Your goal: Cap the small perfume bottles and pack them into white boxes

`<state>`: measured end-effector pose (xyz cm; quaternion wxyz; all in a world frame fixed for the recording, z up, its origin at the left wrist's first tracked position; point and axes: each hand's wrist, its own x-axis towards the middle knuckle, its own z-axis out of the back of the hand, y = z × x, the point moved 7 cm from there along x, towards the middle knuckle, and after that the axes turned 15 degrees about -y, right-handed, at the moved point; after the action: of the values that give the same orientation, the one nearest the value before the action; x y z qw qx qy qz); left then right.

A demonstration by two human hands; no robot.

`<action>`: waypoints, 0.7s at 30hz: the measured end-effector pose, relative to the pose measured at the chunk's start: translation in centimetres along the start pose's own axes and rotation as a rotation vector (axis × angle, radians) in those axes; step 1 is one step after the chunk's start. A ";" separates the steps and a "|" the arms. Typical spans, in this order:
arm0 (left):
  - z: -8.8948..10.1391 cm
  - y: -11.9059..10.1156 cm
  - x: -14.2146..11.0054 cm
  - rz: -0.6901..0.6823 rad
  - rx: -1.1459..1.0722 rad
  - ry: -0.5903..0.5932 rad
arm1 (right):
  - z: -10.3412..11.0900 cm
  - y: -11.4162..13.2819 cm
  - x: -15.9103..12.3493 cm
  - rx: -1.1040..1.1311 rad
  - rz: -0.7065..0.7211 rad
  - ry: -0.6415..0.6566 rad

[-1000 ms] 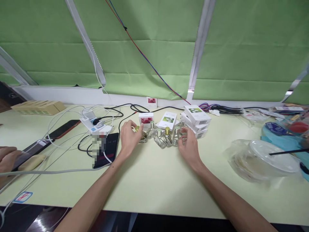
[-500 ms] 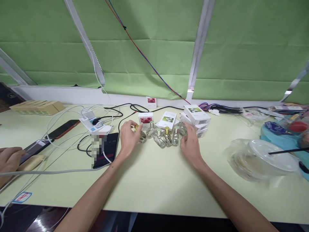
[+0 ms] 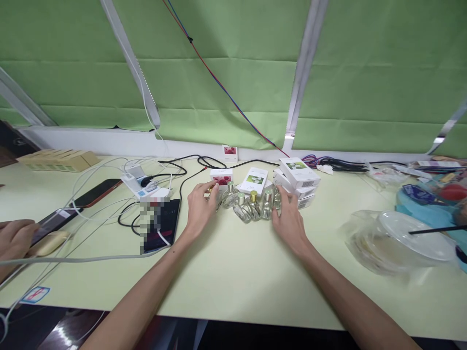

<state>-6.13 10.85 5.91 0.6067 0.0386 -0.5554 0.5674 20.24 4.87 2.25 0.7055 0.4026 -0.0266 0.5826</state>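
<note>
Left hand [image 3: 201,206] bends in at a gold-capped bottle [image 3: 219,200], right hand [image 3: 291,219] arches over a clear one [image 3: 276,198]; can't tell if either's fingers are clamped. Between them on the table [image 3: 233,277]: four bunched glass bottles [image 3: 254,210], caps shiny green, green, gold, green.

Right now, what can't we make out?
All in the head view:
Leftmost bottle: mostly covered by the left hand; grip unclear.
Rightmost bottle: partly behind the right hand; grip unclear.
Stacked boxes: fine print too small.
Phone nearest the left hand: left side pixelated.
Co-worker's hand: cut off by the left edge.
</note>
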 end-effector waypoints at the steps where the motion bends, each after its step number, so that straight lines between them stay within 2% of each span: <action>1: 0.0 -0.1 0.0 -0.001 0.000 -0.004 | 0.1 0.1 0.0 -0.013 -0.004 0.008; 5: 0.1 -0.5 -0.1 0.024 -0.018 -0.010 | 0.1 0.2 -0.1 -0.037 0.020 -0.004; 12: 0.1 -0.3 -0.2 0.107 -0.052 -0.005 | -0.3 -0.3 0.2 -0.017 0.096 -0.114; 15: 0.2 -0.6 -0.2 0.077 -0.058 -0.017 | -0.1 -0.5 0.4 0.002 0.086 -0.144; 17: 0.8 -1.3 -0.2 0.018 -0.036 -0.081 | 0.3 -0.6 0.6 0.020 0.083 -0.167; 21: 3.0 -3.6 -0.9 -0.132 -0.010 -0.324 | 0.5 -0.4 1.1 0.067 0.129 -0.171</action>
<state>-5.11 6.93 8.49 0.5452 0.1629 -0.6452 0.5098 21.11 5.46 2.90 0.6479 0.4715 -0.0929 0.5910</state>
